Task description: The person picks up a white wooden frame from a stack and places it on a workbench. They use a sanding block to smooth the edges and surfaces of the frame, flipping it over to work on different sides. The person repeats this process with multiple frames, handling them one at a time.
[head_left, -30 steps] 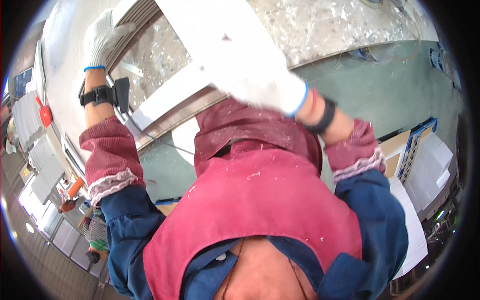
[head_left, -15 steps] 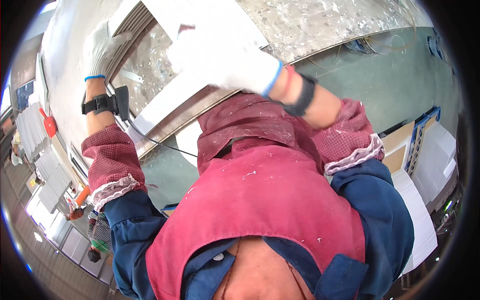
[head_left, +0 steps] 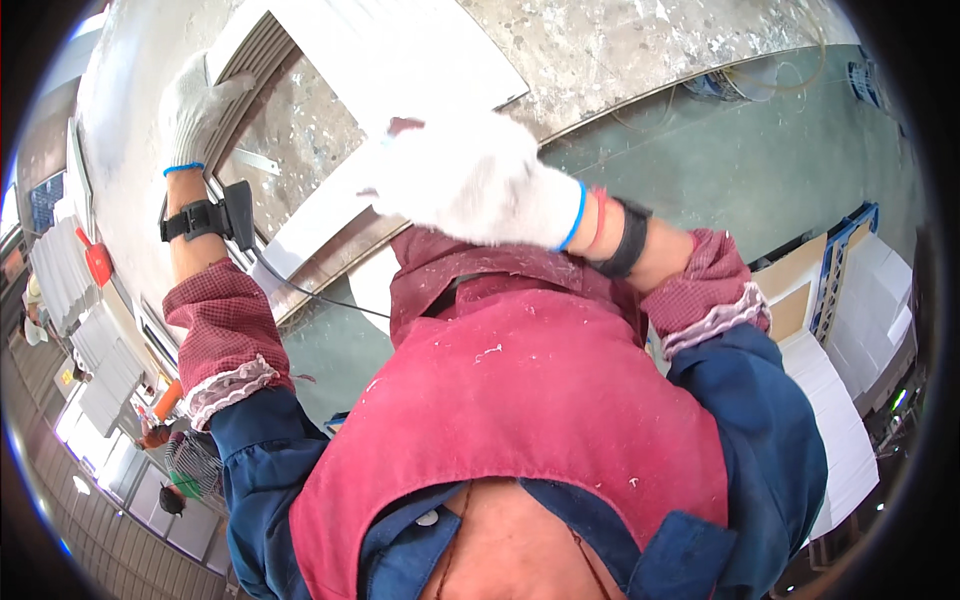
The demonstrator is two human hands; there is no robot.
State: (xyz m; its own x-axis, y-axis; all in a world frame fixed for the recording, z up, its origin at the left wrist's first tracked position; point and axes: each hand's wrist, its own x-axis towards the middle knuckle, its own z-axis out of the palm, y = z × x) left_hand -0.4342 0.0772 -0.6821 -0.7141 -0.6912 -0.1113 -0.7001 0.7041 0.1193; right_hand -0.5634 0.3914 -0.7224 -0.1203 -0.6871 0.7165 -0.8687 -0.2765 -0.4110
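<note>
Resting on white frame's ribbed left rail, left hand has thumb spread, grip unclosed; rail's long axis slants up-right. Frame lies on table, ahead-left of right hand, nearer the near-right corner, curled; can't tell what its grip holds.

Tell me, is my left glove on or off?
On: the white knit glove covers the left hand, its blue hem sitting at the wrist.
</note>
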